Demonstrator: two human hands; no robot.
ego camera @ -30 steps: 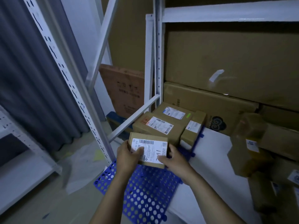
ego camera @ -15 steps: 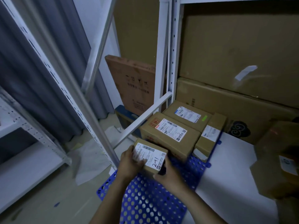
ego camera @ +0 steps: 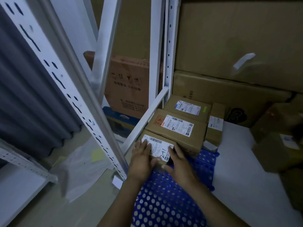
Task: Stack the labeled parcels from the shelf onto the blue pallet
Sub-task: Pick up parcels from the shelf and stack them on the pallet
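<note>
Down on the blue pallet (ego camera: 164, 202) now: the small parcel (ego camera: 161, 145) marked 2-91. Was up in the air a moment ago, held between both hands. Sits at the front now, tight against the bigger parcel (ego camera: 177, 130) marked 1-3, label facing up. Left hand (ego camera: 141, 155) flat on the label, fingers straight, pressing down. Right hand (ego camera: 179, 161) flat along the right edge, fingers straight too, not curled round anything. Looks like a last little push to line it up. Means one more parcel done, four on the pallet in all, counting the back parcel (ego camera: 186, 107) and the thin parcel (ego camera: 215, 123). Still more to fetch: blurry brown parcels (ego camera: 277, 145) waiting on the white shelf (ego camera: 237, 169) off to the right. Next, probably, let go and reach over there.
</note>
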